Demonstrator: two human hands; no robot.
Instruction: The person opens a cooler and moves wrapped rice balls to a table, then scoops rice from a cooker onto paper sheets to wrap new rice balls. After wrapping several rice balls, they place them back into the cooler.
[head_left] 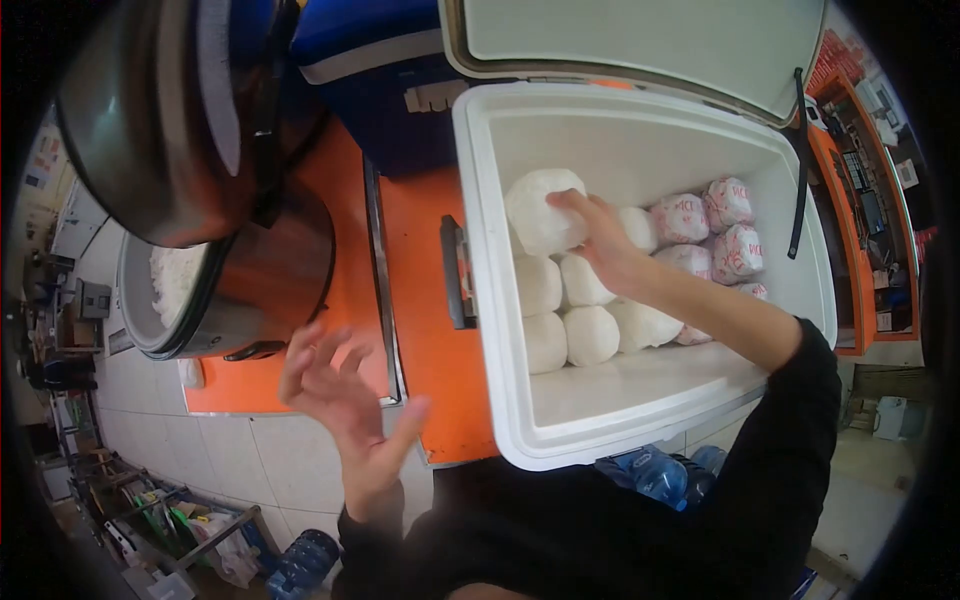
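Note:
My right hand is inside a white cooler box, its fingers closed on a round white wrapped bundle at the box's upper left corner. Plain white bundles lie packed below and beside it. To their right sit several bundles with red print. My left hand is raised in the air left of the box, fingers spread and empty, over the edge of the orange counter.
An open cooker with white rice stands at the left, its dark lid raised. Behind is a blue cooler. The white box's lid stands open. Blue water bottles are below the box.

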